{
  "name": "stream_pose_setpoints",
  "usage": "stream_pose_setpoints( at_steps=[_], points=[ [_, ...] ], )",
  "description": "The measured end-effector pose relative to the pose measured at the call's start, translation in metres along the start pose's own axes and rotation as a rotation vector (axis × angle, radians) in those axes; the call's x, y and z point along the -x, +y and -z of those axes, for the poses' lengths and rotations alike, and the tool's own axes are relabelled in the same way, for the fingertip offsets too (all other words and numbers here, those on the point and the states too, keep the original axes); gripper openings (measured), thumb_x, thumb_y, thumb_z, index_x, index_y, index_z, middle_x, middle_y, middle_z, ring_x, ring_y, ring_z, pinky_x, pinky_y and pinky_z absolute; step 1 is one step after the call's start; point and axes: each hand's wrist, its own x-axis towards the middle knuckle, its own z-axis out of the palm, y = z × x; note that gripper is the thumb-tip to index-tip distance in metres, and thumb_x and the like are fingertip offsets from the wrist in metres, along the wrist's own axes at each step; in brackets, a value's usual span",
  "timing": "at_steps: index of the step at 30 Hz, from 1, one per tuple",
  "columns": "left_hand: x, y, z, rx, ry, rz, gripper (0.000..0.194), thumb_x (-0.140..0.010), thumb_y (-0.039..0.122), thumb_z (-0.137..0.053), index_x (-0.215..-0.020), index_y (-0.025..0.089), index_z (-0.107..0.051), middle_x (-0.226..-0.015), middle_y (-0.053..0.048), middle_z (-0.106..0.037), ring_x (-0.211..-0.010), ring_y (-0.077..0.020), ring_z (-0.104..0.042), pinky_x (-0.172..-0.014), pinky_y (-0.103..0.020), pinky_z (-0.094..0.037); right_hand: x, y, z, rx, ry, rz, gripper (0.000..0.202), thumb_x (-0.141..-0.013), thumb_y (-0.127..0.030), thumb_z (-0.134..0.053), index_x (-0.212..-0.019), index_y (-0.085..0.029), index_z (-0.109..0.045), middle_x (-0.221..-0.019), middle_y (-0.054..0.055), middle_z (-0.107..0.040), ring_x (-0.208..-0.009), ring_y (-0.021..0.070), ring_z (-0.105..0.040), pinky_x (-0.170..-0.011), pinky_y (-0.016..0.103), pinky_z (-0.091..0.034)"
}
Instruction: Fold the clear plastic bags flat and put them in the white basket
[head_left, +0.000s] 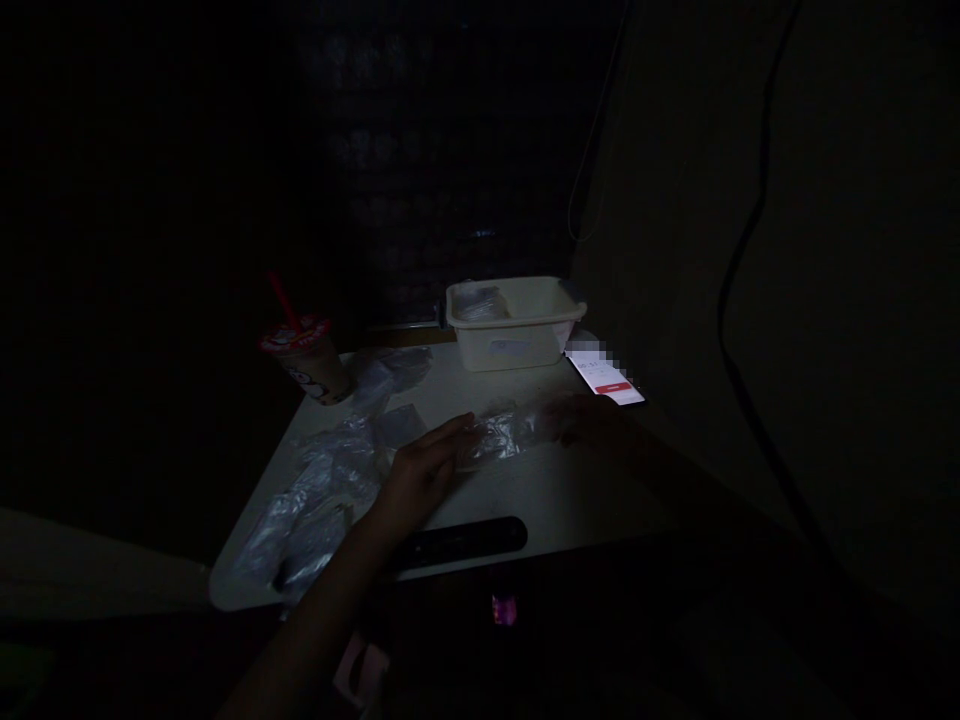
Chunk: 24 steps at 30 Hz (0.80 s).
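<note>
In dim light, a clear, shiny plastic bag (pixel 499 437) lies over the white table (pixel 559 510) between my hands. My left hand (pixel 426 468) has its fingertips closed at the bag's left end. At the bag's right end is my right hand (pixel 596 425), dark and blurred, so its fingers cannot be made out. Several crumpled clear bags (pixel 330 465) are spread over the table's left side. Behind the hands stands a white plastic basin (pixel 517 345) with a clear packet (pixel 480 303) inside it.
A cup (pixel 319 370) with a red lid and red straw stands at the back left. A lit phone (pixel 606 375) lies right of the basin. Near the front edge is a dark slot (pixel 469 540). A dark cable hangs at the right.
</note>
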Motion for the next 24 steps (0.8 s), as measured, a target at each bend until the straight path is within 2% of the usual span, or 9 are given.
stream_pose_setpoints(
  at_steps=[5,10,12,14,16,18,20,22,24],
  points=[
    [-0.001,0.003,0.002,0.03,0.004,0.065,0.012,-0.065,0.021,-0.057,-0.073,0.023,-0.065,-0.105,-0.004,-0.057,-0.093,-0.0199,-0.053,-0.085,-0.031,-0.038,0.001,0.001,0.003,0.064,0.034,0.005,0.006,-0.056,-0.026,-0.06,-0.058,-0.02,-0.061,-0.048,-0.002,-0.055,-0.042,0.0089,-0.047,-0.042,0.022,-0.037],
    [-0.003,0.004,0.002,-0.069,0.044,0.041,0.007,-0.061,0.024,-0.062,-0.067,0.022,-0.064,-0.108,-0.005,-0.055,-0.095,-0.0215,-0.052,-0.085,-0.032,-0.038,0.007,-0.001,0.006,0.296,0.04,0.084,0.022,-0.064,-0.035,-0.054,-0.081,-0.023,-0.06,-0.049,-0.002,-0.052,-0.043,0.0104,-0.045,-0.04,0.023,-0.035],
    [-0.004,0.003,0.0,-0.117,0.067,0.031,0.006,-0.061,0.025,-0.062,-0.065,0.021,-0.063,-0.109,-0.006,-0.054,-0.096,-0.0217,-0.052,-0.085,-0.032,-0.037,0.008,0.001,0.006,0.463,0.119,0.198,0.037,-0.063,-0.036,-0.056,-0.097,-0.022,-0.054,-0.058,0.0,-0.055,-0.05,0.0134,-0.049,-0.044,0.026,-0.039],
    [-0.005,0.003,-0.002,-0.148,0.08,0.033,0.008,-0.065,0.026,-0.058,-0.066,0.02,-0.063,-0.107,-0.007,-0.055,-0.096,-0.0213,-0.052,-0.085,-0.031,-0.037,0.009,0.003,0.005,0.63,0.221,0.379,0.058,-0.058,-0.036,-0.061,-0.111,-0.021,-0.043,-0.081,0.005,-0.057,-0.07,0.0188,-0.052,-0.054,0.03,-0.043],
    [-0.006,0.003,-0.003,-0.158,0.104,0.05,0.014,-0.071,0.026,-0.051,-0.068,0.02,-0.064,-0.103,-0.007,-0.058,-0.093,-0.0202,-0.053,-0.084,-0.031,-0.038,0.012,0.005,0.002,0.789,0.249,0.591,0.066,-0.058,-0.038,-0.061,-0.117,-0.022,-0.036,-0.104,0.009,-0.05,-0.092,0.0235,-0.046,-0.069,0.037,-0.042],
    [-0.007,0.005,-0.004,-0.153,0.131,0.07,0.018,-0.073,0.025,-0.048,-0.066,0.021,-0.064,-0.098,-0.006,-0.06,-0.09,-0.0196,-0.055,-0.081,-0.03,-0.039,0.016,0.004,-0.002,0.917,0.236,0.759,0.058,-0.062,-0.037,-0.058,-0.115,-0.022,-0.039,-0.11,0.009,-0.046,-0.101,0.0248,-0.04,-0.081,0.041,-0.035],
    [-0.007,0.007,-0.003,-0.142,0.138,0.087,0.02,-0.073,0.026,-0.048,-0.062,0.021,-0.064,-0.095,-0.005,-0.061,-0.087,-0.0195,-0.056,-0.08,-0.03,-0.04,0.022,0.001,-0.007,0.984,0.234,0.855,0.04,-0.067,-0.034,-0.054,-0.105,-0.024,-0.049,-0.105,0.007,-0.049,-0.101,0.0237,-0.04,-0.085,0.041,-0.031],
    [-0.007,0.008,-0.001,-0.126,0.129,0.111,0.018,-0.072,0.026,-0.049,-0.062,0.02,-0.063,-0.094,-0.005,-0.061,-0.087,-0.0195,-0.055,-0.081,-0.03,-0.04,0.026,-0.005,-0.012,0.981,0.236,0.882,0.019,-0.07,-0.03,-0.051,-0.087,-0.026,-0.058,-0.096,0.005,-0.054,-0.095,0.0216,-0.044,-0.082,0.039,-0.034],
    [-0.01,0.006,0.002,-0.078,0.127,0.163,0.011,-0.067,0.027,-0.055,-0.066,0.019,-0.063,-0.094,-0.006,-0.061,-0.087,-0.0195,-0.055,-0.08,-0.03,-0.04,0.026,-0.012,-0.016,0.906,0.231,0.862,0.012,-0.071,-0.028,-0.049,-0.073,-0.025,-0.061,-0.086,0.003,-0.057,-0.087,0.0194,-0.048,-0.076,0.036,-0.037]
  ],
)
